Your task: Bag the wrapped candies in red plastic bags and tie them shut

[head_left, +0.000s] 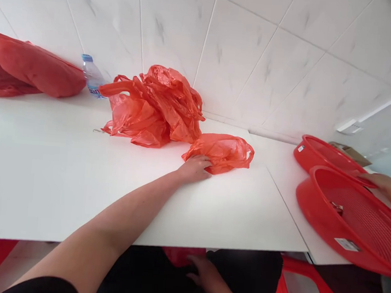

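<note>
My left hand (194,170) rests palm down on a small crumpled red plastic bag (222,154), its fingers closed on the bag's near edge. Beyond it lies a large heap of red plastic carrier bags (154,109) on the white table (60,190). My right hand (204,273) is low, below the table's front edge, against dark clothing. Its fingers are apart, just beside a piece of red plastic (182,256) that is partly hidden by the table.
Two red plastic baskets (324,224) lie tilted at the right, and a co-worker's hand (378,181) sits on the rim of one. A red bundle (32,66) and a water bottle (92,76) stand by the tiled wall. Red chair legs (303,281) show below.
</note>
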`<move>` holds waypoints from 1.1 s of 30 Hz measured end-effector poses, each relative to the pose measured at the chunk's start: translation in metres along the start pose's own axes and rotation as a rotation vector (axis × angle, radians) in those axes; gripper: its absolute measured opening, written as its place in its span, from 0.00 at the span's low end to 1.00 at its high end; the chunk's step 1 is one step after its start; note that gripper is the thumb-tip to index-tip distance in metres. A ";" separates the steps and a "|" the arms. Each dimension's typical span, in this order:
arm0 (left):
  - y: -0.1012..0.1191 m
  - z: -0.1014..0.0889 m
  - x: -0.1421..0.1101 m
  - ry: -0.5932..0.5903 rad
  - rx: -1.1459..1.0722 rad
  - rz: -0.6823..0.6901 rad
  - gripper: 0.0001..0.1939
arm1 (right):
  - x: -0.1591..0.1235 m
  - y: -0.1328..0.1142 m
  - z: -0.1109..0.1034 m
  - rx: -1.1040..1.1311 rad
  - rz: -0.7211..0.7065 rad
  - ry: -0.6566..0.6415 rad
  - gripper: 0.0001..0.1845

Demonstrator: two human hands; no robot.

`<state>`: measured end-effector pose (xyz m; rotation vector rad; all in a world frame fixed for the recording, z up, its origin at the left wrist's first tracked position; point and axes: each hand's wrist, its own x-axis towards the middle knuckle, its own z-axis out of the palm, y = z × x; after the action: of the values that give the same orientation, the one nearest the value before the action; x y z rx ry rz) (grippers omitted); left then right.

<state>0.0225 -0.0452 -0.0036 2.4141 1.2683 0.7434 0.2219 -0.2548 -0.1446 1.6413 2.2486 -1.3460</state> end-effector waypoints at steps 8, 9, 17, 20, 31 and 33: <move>0.005 0.007 0.003 0.025 0.074 -0.042 0.18 | -0.024 0.008 -0.025 0.169 -0.058 -0.050 0.24; 0.006 0.008 0.004 0.025 0.089 -0.053 0.19 | -0.031 0.009 -0.037 0.227 -0.069 -0.061 0.25; 0.019 0.011 0.007 -0.011 0.224 -0.131 0.25 | -0.088 0.003 -0.155 0.430 -0.283 -0.179 0.33; 0.021 0.010 0.009 -0.003 0.244 -0.137 0.27 | -0.097 -0.005 -0.180 0.540 -0.416 -0.268 0.36; 0.004 0.020 0.015 0.029 0.285 -0.139 0.28 | -0.053 -0.004 -0.197 0.483 -0.357 0.416 0.16; 0.001 0.020 0.015 0.036 0.275 -0.149 0.28 | -0.043 -0.006 -0.192 0.472 -0.330 0.531 0.13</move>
<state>0.0421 -0.0345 -0.0150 2.4866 1.6403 0.6070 0.3174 -0.1605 -0.0003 2.0388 2.7515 -1.8085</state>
